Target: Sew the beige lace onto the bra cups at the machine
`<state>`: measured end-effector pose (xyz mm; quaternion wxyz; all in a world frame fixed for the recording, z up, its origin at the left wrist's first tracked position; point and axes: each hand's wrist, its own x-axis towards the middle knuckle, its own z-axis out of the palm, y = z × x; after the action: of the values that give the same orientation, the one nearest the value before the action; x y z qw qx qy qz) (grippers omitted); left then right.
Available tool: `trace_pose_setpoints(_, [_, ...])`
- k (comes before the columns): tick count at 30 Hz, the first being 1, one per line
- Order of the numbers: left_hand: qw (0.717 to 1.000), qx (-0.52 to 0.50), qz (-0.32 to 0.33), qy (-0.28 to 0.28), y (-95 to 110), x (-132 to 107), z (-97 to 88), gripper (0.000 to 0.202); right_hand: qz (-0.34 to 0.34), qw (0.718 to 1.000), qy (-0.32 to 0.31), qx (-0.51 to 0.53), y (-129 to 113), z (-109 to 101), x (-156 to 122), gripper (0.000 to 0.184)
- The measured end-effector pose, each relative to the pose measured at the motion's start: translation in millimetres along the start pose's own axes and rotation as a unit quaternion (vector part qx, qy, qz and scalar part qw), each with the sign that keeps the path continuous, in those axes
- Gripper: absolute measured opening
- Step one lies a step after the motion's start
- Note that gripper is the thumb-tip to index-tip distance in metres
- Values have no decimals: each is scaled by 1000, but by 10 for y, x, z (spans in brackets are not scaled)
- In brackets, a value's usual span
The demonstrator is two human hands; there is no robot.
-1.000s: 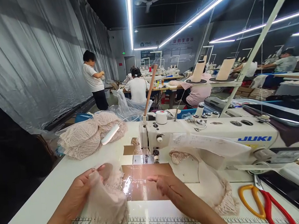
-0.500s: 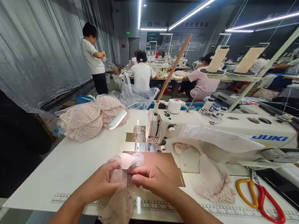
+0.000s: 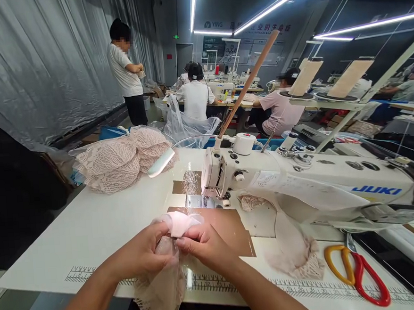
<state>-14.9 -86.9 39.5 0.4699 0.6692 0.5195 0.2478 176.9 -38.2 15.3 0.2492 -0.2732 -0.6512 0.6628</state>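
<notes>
Between my two hands is a piece of pale pink lace-and-mesh fabric [image 3: 166,280], its lower part hanging over the table's front edge. My left hand [image 3: 148,249] pinches it on the left, thumb on top. From the right, my right hand [image 3: 204,242] grips the same fabric with thumb and fingers close together. A bunched pale section rises above the fingertips, just in front of the sewing machine [image 3: 213,173] and its needle area. The fabric is apart from the needle. Some fingers of both hands are hidden under the cloth.
A pile of lace pieces [image 3: 111,159] lies at the back left beside a small lamp [image 3: 161,163]. Another lace piece [image 3: 294,243] rests right of my hands. Scissors [image 3: 355,267] with yellow and red handles lie at the right. Several people sit or stand beyond.
My right thumb and fingers have closed in on the fabric's bunched upper part, which is now spread more to the right. The view has shifted slightly.
</notes>
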Motion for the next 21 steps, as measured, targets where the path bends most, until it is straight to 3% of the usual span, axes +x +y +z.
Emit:
trace_pose_setpoints(4, [999, -46, -8, 0, 31, 0, 4, 67, -11, 999, -1, -38, -38, -62, -77, 33])
trace_pose_setpoints(7, [998, -44, -33, 21, 21, -92, -108, 63, -23, 972, 41, -232, -30, -269, -254, 30])
trace_pose_setpoints(10, [994, -3, -71, 80, -74, -242, -419, 52, -3, 874, 116, -473, 99, -610, -506, 30])
trace_pose_setpoints(12, [976, 65, -114, 176, -157, -325, -678, 53, 3, 799, 152, -582, 235, -857, -681, 28])
trace_pose_setpoints(14, [917, 209, -126, 315, -207, -355, -865, 52, -6, 746, 186, -640, 365, -1054, -828, 28])
trace_pose_setpoints(16, [863, 315, -92, 385, -202, -312, -885, 53, -28, 722, 220, -656, 444, -1153, -918, 28])
trace_pose_setpoints(18, [877, 328, -42, 348, -169, -200, -718, 57, -53, 730, 237, -639, 452, -1134, -936, 29])
trace_pose_setpoints(21, [942, 286, 2, 176, -156, 37, -299, 66, -66, 793, 211, -567, 356, -951, -864, 30])
